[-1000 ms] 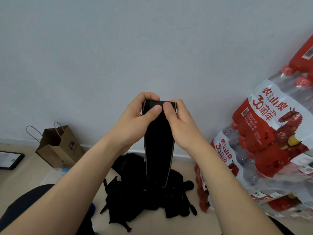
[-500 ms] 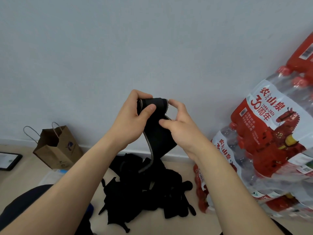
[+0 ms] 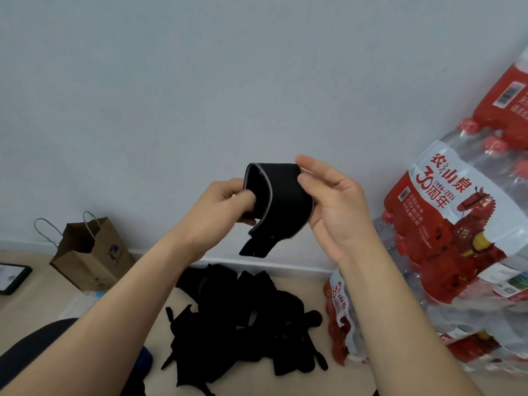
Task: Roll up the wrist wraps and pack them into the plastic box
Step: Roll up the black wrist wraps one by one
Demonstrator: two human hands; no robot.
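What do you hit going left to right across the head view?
tablet → paper bag → left hand → wrist wrap → right hand → packs of bottled water

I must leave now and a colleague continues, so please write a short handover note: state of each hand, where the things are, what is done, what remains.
Left hand: grips the black fabric wrist wrap with grey edging, half rolled, held in the air.
Right hand: pinches the roll's right end.
Pile of loose black wraps: on the floor below.
Plastic box: perhaps the translucent thing beside the left forearm; unclear.
Done: roll started, tail hanging free.
Left: finish rolling, pack it, then the pile.
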